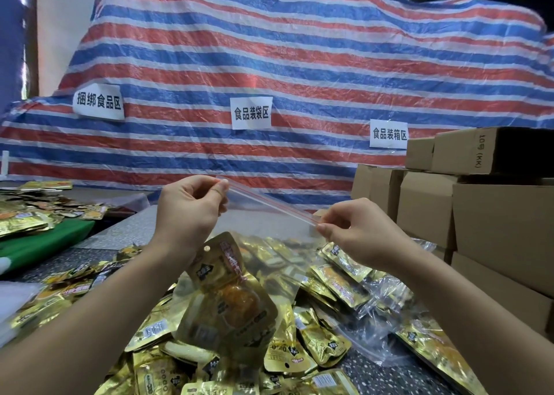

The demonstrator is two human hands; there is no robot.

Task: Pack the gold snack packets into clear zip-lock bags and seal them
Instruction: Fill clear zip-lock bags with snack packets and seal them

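Sealing step: left hand [187, 211] and right hand [356, 232] pinch the zip-lock bag [266, 244] strip ends, gold packets [230, 298] inside; next, press along strip.

— Where's the clear zip-lock bag [263, 229]?
— Hanging upright over the heap of loose gold packets [314, 337], red zip strip on top (gold packets [227, 298] visible inside).

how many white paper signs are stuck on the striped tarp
3. One sign is on the left of the striped tarp, one sign is in the middle above the hands, and one sign is on the right beside the cardboard boxes. None looks hidden.
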